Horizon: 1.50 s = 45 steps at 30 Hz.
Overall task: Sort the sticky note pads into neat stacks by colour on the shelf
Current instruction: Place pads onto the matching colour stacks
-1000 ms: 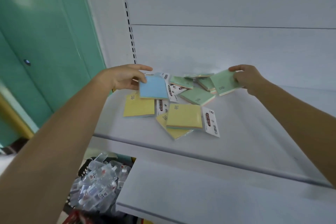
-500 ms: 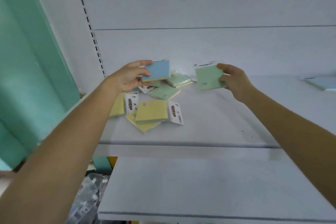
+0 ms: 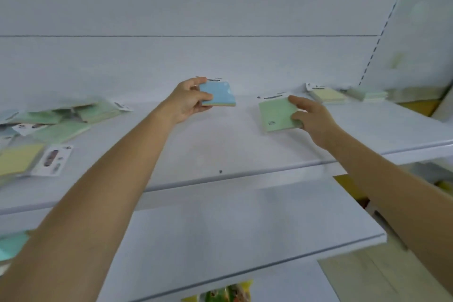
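- Blue pad [image 3: 218,93] sits in my left hand [image 3: 187,102], pinched between thumb on its near face and fingers curled over its top edge, held above the shelf [image 3: 220,144] near the back wall.
- Its white header card pokes up behind the hand; the pad tilts so that its blue face looks toward me.
- Green pad [image 3: 278,114] is in my right hand [image 3: 312,119], fingers closed over its right edge and top corner; whether its lower edge touches the shelf I cannot tell.
- The two pads are apart, the green one lower and to the right of the blue one, with bare white shelf between them.
- At the far left lies the loose pile [image 3: 52,125]: several green pads overlapping at odd angles, a yellow pad [image 3: 19,158] nearer the front edge, and white header cards sticking out. This part is blurred, so I cannot count them.
- At the back right of the shelf a yellow pad or stack [image 3: 327,94] lies flat, and just beyond it a pale green stack [image 3: 369,93], the two just beside each other.
- A small dark speck [image 3: 220,171] marks the shelf near its front lip.
- Below, a second white shelf [image 3: 232,233] juts toward me, and a teal item [image 3: 11,244] shows at the lower left edge.
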Tool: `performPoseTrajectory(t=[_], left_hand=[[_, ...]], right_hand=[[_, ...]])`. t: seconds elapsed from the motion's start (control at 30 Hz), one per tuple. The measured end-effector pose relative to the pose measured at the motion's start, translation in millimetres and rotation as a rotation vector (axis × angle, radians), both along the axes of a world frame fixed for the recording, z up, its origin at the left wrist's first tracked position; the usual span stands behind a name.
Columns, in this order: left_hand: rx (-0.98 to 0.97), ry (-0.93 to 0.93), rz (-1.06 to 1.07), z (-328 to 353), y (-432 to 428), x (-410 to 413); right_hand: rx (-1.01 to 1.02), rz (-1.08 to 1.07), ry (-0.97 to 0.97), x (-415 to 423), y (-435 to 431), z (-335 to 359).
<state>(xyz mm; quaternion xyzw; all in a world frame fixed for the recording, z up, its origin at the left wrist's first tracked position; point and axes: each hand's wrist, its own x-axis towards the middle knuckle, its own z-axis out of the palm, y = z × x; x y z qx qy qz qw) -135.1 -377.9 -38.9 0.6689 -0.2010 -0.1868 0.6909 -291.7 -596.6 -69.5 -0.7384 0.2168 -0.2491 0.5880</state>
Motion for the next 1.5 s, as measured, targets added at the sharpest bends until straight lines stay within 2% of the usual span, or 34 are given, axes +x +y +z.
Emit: performPoseTrajectory(t=[0.27,0.53,0.73,0.9,1.0,1.1,1.23,1.33,1.5], left_hand=[[-0.005,0.015,0.024,-14.5,-134.3,-34.0],[0.095,-0.101,0.067,-29.2,-201.8,-6.8],[0.546,-0.418,0.117,-46.0,-221.7,7.5],[0.776,-0.561,0.122,-50.4,-231.1,3.5],[0.795,-0.646,0.170,-46.2,-237.7,3.9],[0.707,-0.791,0.203,-36.7,-251.8,-3.8],[0.678,-0.935,0.096,-33.2,-287.2,-25.4],[0.686,-1.002,-0.029,-37.0,-319.6,-48.0],[0.767,-0.982,-0.216,-44.5,-363.5,-81.2]], right_hand=[[0.057,-0.104,0.000,-56.8,-114.0,-7.2],[0.052,-0.136,0.036,-42.0,-166.2,-18.6],[-0.094,-0.120,0.050,-18.7,-182.9,-12.7],[-0.177,-0.083,0.035,-5.1,-193.4,-12.3],[-0.148,-0.025,0.011,2.9,-206.9,-11.4],[-0.042,-0.014,-0.065,8.8,-235.3,-5.0],[0.032,-0.083,-0.108,8.3,-292.7,9.4],[-0.021,-0.177,-0.080,8.3,-338.5,14.6],[-0.138,-0.254,0.010,12.8,-382.7,12.5]])
